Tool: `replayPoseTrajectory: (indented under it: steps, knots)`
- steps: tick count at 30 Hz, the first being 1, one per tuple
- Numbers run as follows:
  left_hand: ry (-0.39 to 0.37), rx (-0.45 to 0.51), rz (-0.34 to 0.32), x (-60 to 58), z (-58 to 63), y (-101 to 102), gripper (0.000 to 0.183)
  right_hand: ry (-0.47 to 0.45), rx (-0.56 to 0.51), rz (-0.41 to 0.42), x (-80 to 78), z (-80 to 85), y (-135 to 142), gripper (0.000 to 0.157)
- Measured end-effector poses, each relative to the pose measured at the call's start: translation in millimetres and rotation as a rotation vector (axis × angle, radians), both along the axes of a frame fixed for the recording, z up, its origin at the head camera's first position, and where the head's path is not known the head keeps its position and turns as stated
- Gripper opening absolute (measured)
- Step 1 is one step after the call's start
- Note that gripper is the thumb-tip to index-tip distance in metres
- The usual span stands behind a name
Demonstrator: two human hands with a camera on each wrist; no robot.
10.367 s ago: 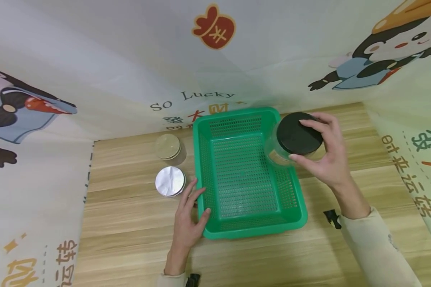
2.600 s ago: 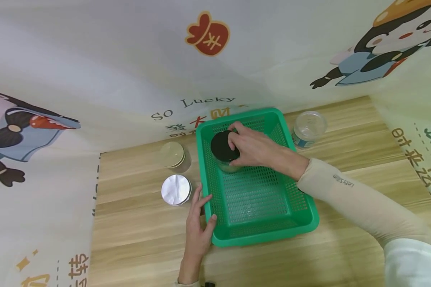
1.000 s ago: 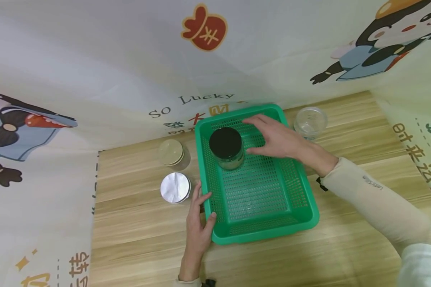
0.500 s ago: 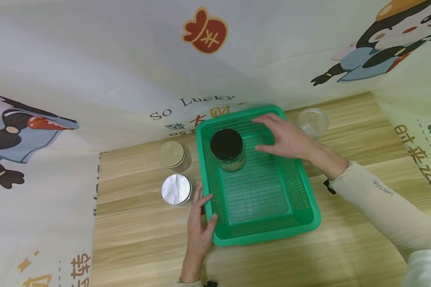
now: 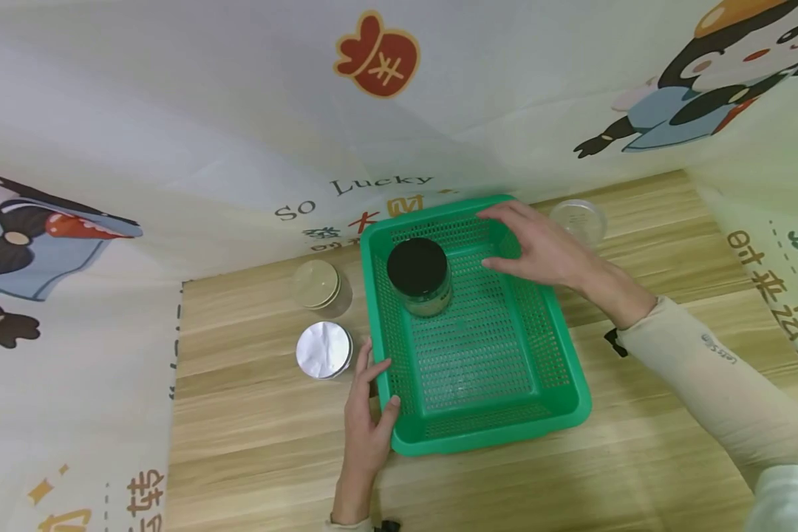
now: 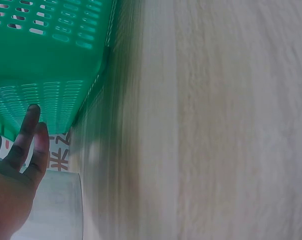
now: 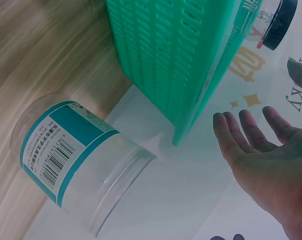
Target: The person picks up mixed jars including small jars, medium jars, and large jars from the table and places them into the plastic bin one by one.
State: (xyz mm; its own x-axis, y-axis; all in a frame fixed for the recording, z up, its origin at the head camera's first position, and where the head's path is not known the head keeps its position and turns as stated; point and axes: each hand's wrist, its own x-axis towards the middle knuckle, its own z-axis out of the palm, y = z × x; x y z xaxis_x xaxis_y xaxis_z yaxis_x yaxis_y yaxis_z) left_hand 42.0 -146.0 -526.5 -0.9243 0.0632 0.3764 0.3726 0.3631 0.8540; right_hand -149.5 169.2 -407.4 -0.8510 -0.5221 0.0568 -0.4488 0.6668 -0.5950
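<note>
My right hand [image 5: 545,247] hovers over the back right corner of a green perforated plastic basket [image 5: 485,437], thumb and fingers spread around nothing. Inside the basket, toward its back left, a clear jar with a black lid [image 5: 417,267] stands upright. The left hand [image 5: 367,428] rests along the basket's left side, thumb and one finger over the rim. In the left wrist view its fingers extend loosely beside the perforated wall [image 6: 46,95]. Right of the basket stands a lidless clear jar [image 7: 91,165] with a teal label, partly hidden behind my right hand in the head view.
Left of the basket are a jar with a silver foil top [image 5: 323,350], close to my left fingertips, and a jar with a beige top [image 5: 316,284] behind it. Printed sheeting [image 5: 239,133] walls the wooden table [image 5: 253,443] at back and sides.
Earlier my right hand gripped the black-lidded jar over the basket's right edge. It set the jar down inside at the left, released it and drew back right. The left hand stayed at the rim.
</note>
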Motion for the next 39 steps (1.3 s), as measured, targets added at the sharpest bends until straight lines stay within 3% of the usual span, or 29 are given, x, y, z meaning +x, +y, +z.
replayPoseTrajectory:
  steps: [24, 33, 39]
  knots:
    - [0.023, 0.021, -0.02, -5.1, 4.7, 0, 0.054, 0.042, -0.06, -0.066, 3.9, -2.4, 32, 0.067]
    - [0.006, 0.023, 0.0, -0.7, 7.2, 1, 0.054, 0.077, -0.052, -0.075, 1.7, -5.4, 42, 0.065]
    - [0.013, 0.023, -0.004, 0.0, 3.4, 2, 0.055, 0.051, -0.052, -0.099, 0.8, -5.6, 56, 0.064]
